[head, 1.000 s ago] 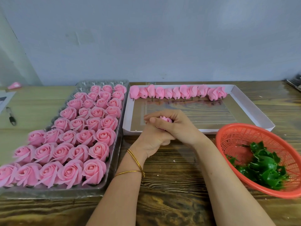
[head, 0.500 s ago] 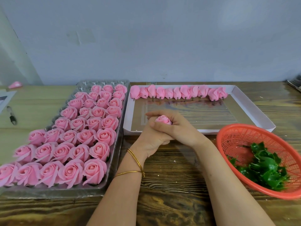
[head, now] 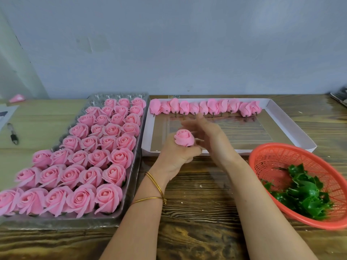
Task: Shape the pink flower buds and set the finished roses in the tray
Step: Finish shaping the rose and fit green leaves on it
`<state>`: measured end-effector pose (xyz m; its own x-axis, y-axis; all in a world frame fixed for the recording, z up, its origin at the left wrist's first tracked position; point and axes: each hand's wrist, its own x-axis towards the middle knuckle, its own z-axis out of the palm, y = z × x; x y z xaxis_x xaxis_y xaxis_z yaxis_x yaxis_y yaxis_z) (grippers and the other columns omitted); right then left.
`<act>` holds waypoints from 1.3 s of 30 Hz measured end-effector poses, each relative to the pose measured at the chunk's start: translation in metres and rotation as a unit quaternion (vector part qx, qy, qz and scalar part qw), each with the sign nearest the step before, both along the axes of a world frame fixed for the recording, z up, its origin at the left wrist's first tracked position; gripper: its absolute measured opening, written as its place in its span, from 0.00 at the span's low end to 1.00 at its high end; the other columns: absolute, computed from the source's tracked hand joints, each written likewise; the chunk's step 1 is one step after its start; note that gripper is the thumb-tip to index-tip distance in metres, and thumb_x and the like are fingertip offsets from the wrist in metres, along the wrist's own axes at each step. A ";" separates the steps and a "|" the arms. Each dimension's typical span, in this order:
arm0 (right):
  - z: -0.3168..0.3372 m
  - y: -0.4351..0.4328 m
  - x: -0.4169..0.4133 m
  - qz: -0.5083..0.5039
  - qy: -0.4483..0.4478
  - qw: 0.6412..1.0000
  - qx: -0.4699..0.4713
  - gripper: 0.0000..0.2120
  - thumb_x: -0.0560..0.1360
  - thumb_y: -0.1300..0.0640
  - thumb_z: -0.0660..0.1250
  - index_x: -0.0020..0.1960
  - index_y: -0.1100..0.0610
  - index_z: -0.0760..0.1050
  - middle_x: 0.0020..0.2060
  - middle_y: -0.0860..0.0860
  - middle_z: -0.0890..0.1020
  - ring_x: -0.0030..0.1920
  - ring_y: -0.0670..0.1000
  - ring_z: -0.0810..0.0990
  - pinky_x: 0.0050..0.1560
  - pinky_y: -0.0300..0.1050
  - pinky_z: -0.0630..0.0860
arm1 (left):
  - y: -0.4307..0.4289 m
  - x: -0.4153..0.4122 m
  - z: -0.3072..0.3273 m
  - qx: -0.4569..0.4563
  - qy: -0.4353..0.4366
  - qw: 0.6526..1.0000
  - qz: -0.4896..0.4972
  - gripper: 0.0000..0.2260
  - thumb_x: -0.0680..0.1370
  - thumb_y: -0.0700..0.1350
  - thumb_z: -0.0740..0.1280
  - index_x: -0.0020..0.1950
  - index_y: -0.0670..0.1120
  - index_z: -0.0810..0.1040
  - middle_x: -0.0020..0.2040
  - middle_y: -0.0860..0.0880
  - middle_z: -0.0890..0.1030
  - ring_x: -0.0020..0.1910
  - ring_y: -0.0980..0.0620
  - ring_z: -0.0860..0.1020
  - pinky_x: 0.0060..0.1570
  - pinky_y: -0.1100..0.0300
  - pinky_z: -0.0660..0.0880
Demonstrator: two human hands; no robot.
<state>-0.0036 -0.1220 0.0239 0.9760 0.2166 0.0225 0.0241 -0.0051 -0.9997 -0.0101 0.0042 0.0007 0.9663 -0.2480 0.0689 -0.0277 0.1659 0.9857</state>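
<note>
Centre frame: the left hand [head: 176,156] grips the pink bud [head: 184,137] from below, leaving its petals exposed to the open right hand [head: 210,136], presumably for shaping.

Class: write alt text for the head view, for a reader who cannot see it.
A left hand holds a pink rose upright at a wooden table, the open right hand beside it. Left, a clear tray holds rows of finished roses; behind, a white box holds a row of buds; right, a red basket holds green leaves.
</note>
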 end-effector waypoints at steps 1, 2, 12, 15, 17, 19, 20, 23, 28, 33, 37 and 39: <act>-0.001 0.000 0.002 -0.018 0.003 1.000 0.024 0.25 0.76 0.37 0.57 0.53 0.55 0.83 0.49 0.50 0.86 0.52 0.48 0.84 0.52 0.43 0.77 | 0.000 0.000 0.001 0.000 -0.008 1.000 0.028 0.12 0.62 0.36 0.72 0.36 0.54 0.83 0.33 0.53 0.80 0.33 0.57 0.79 0.28 0.67 0.72; -0.002 0.000 0.004 -0.027 -0.001 0.999 0.046 0.23 0.79 0.42 0.56 0.51 0.57 0.83 0.48 0.51 0.86 0.51 0.49 0.84 0.49 0.41 0.77 | 0.000 0.001 0.001 0.001 -0.018 0.998 0.058 0.13 0.62 0.38 0.73 0.38 0.55 0.84 0.35 0.53 0.82 0.36 0.56 0.80 0.31 0.65 0.74; -0.011 0.001 0.006 0.026 -0.005 0.997 0.078 0.20 0.63 0.68 0.61 0.53 0.63 0.81 0.48 0.58 0.86 0.53 0.54 0.84 0.60 0.49 0.78 | 0.004 0.005 0.001 0.040 -0.049 0.968 0.241 0.07 0.67 0.39 0.76 0.39 0.45 0.79 0.33 0.51 0.79 0.35 0.54 0.78 0.38 0.60 0.76; -0.013 0.001 0.006 0.050 -0.021 0.998 0.045 0.22 0.64 0.67 0.65 0.59 0.63 0.80 0.52 0.59 0.85 0.57 0.57 0.83 0.65 0.56 0.76 | 0.003 0.003 0.004 0.025 -0.056 0.968 0.243 0.08 0.65 0.41 0.76 0.36 0.51 0.80 0.35 0.50 0.81 0.39 0.52 0.80 0.43 0.55 0.79; -0.013 0.002 0.004 0.062 -0.029 0.997 0.032 0.21 0.65 0.65 0.70 0.59 0.59 0.80 0.51 0.58 0.85 0.57 0.56 0.83 0.64 0.57 0.75 | 0.003 0.001 0.006 0.008 -0.065 0.969 0.240 0.08 0.63 0.43 0.76 0.36 0.52 0.80 0.36 0.50 0.81 0.42 0.49 0.80 0.46 0.51 0.80; -0.013 0.003 0.002 0.075 -0.035 0.996 0.035 0.18 0.66 0.64 0.72 0.55 0.54 0.82 0.50 0.55 0.86 0.56 0.55 0.83 0.63 0.55 0.76 | 0.002 0.001 0.007 0.014 -0.073 0.967 0.244 0.09 0.63 0.44 0.75 0.39 0.51 0.78 0.38 0.48 0.81 0.44 0.45 0.80 0.47 0.49 0.80; -0.013 0.004 0.001 0.081 -0.035 0.995 0.041 0.16 0.66 0.64 0.72 0.53 0.52 0.83 0.50 0.55 0.86 0.56 0.54 0.83 0.61 0.53 0.77 | 0.002 0.001 0.007 0.018 -0.075 0.966 0.245 0.10 0.63 0.44 0.75 0.41 0.49 0.78 0.39 0.47 0.80 0.45 0.44 0.80 0.47 0.49 0.80; -0.012 0.005 0.000 0.113 -0.024 0.990 0.078 0.16 0.67 0.67 0.70 0.51 0.54 0.83 0.50 0.55 0.86 0.55 0.54 0.83 0.58 0.47 0.79 | 0.002 0.001 0.005 0.030 -0.083 0.968 0.233 0.12 0.66 0.41 0.77 0.45 0.46 0.77 0.40 0.47 0.79 0.43 0.49 0.79 0.44 0.57 0.79; -0.011 0.003 -0.001 0.154 -0.011 0.983 0.101 0.17 0.72 0.74 0.66 0.59 0.65 0.78 0.55 0.62 0.83 0.59 0.57 0.81 0.61 0.49 0.77 | 0.000 0.002 0.003 0.048 -0.099 0.967 0.228 0.13 0.67 0.38 0.77 0.47 0.41 0.77 0.39 0.46 0.79 0.40 0.54 0.78 0.38 0.67 0.76; -0.013 0.004 -0.001 0.155 -0.006 0.983 0.103 0.19 0.74 0.79 0.61 0.64 0.71 0.73 0.60 0.69 0.78 0.62 0.61 0.78 0.65 0.54 0.74 | 0.000 0.000 0.007 0.039 -0.106 0.973 0.199 0.12 0.63 0.44 0.75 0.43 0.45 0.77 0.38 0.46 0.79 0.41 0.50 0.79 0.41 0.61 0.78; -0.015 0.004 0.000 0.153 -0.012 0.983 0.100 0.19 0.73 0.80 0.60 0.64 0.73 0.72 0.60 0.71 0.77 0.63 0.62 0.77 0.66 0.53 0.75 | 0.003 0.000 0.006 0.042 -0.113 0.978 0.169 0.10 0.63 0.44 0.74 0.41 0.47 0.78 0.36 0.51 0.79 0.40 0.52 0.78 0.42 0.59 0.78; -0.015 0.005 0.000 0.157 -0.018 0.982 0.099 0.20 0.73 0.80 0.61 0.63 0.71 0.73 0.60 0.68 0.78 0.63 0.61 0.78 0.65 0.52 0.75 | 0.004 -0.001 0.006 0.048 -0.119 0.979 0.157 0.09 0.62 0.46 0.75 0.40 0.52 0.79 0.35 0.53 0.79 0.40 0.53 0.79 0.43 0.59 0.78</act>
